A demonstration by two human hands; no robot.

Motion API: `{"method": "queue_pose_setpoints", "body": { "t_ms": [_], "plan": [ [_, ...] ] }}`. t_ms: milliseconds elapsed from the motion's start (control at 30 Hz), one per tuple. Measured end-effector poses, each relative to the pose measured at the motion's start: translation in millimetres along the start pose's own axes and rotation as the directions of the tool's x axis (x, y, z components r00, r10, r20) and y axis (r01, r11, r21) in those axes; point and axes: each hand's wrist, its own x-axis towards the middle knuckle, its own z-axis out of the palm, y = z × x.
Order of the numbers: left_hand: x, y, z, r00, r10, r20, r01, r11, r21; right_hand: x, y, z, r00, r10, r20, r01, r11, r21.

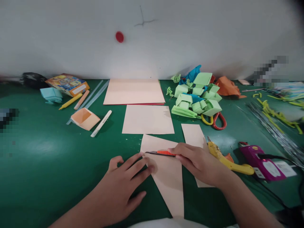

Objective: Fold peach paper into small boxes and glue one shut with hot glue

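My right hand (pixel 198 160) grips an orange box cutter (pixel 166 153), its dark blade pointing left across a pale peach sheet of paper (pixel 167 177). The sheet has a slanted left edge and narrows toward me. My left hand (pixel 130 177) rests with fingers spread, fingertips pressing the sheet's left edge close to the blade tip. Under my right forearm lies a peach paper strip (pixel 194 134), partly hidden. Beyond the worked sheet is a flat peach rectangle (pixel 148 119).
A paper stack (pixel 134 91) lies by the wall. Folded green paper pieces (pixel 198 98) and scissors (pixel 219 121) sit back right; a yellow glue gun (pixel 229 161) and purple power strip (pixel 262 161) lie right. Left are a peach paper box (pixel 85 118), markers (pixel 71 101) and a carton (pixel 68 85).
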Motion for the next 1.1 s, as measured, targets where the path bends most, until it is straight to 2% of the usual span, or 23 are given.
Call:
{"method": "queue_pose_setpoints", "body": {
  "t_ms": [233, 533, 1100],
  "plan": [
    [0, -2, -0.6, 1.000, 0.015, -0.012, -0.015, 1.000, -0.009, -5, 2, 2, 0.999, -0.015, -0.049, 0.016, 1.000, 0.015],
    [0, 0, 4.3, 0.999, -0.013, -0.036, 0.012, 1.000, -0.024, -7, 2, 0, 1.000, -0.006, -0.011, 0.006, 0.999, 0.031],
    [0, -3, -2.8, 0.999, 0.006, 0.051, -0.005, 1.000, -0.019, -17, 4, 10, 0.997, -0.036, -0.067, 0.038, 0.999, 0.020]
  ]
}}
